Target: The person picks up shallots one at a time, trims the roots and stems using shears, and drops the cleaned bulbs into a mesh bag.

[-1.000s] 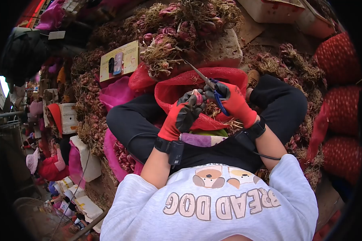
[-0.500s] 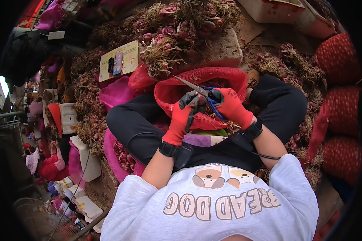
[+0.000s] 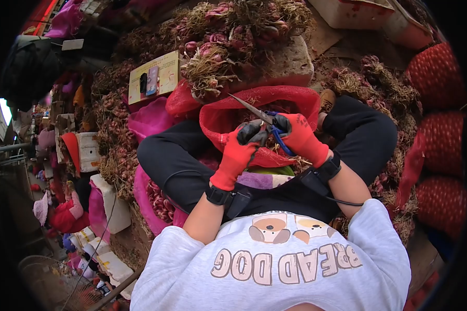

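My right hand (image 3: 299, 135), in a red glove with dark fingertips, is closed round the blue handles of a pair of scissors (image 3: 256, 111). The blades point up and to the left. Beside it my left hand (image 3: 239, 151), gloved alike, is closed with its fingertips close to the scissors' pivot; what it pinches is hidden. Both hands are over the near rim of an open red mesh bag (image 3: 306, 98) between my legs. A heap of shallots (image 3: 213, 57) with dry roots and stalks lies beyond the bag.
On the left, a yellow box (image 3: 166, 72) carries a phone (image 3: 152, 80). Pink mesh bags (image 3: 153, 119) and more shallots (image 3: 111, 129) surround my legs. Full red sacks (image 3: 441, 135) stand at the right, white foam boxes (image 3: 355, 13) at the top. A person in red (image 3: 70, 210) sits far left.
Both hands have shifted slightly, the left one downward and right. The scissors' tip has moved a little right. The person at far left has changed posture.
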A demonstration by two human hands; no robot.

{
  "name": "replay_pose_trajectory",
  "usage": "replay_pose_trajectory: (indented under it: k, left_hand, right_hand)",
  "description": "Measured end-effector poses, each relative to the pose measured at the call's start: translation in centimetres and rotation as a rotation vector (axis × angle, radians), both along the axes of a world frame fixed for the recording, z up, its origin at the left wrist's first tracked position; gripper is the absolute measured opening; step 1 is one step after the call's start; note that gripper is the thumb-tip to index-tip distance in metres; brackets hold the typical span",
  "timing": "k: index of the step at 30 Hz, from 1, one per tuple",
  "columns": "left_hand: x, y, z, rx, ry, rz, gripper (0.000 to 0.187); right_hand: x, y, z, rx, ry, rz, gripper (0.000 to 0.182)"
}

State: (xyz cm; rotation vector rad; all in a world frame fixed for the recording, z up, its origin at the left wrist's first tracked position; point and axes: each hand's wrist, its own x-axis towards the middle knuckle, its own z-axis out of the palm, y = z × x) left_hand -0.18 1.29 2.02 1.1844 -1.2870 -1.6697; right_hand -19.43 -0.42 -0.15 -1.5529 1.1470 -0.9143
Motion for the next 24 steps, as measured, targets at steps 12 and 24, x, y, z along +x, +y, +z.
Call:
replay_pose_trajectory:
  k: [12,24]
  left_hand:
    - [-0.9,0.6,-4.0,-0.097,-0.086,0.198,0.031]
    - [2.2,-2.9,-4.3,-0.051,0.585,0.430,0.023]
  right_hand:
    - [0.7,0.0,0.3,0.062,-0.127,-0.060,0.018]
    - [0.4,0.6,-1.0,-0.015,0.375,-0.101,0.023]
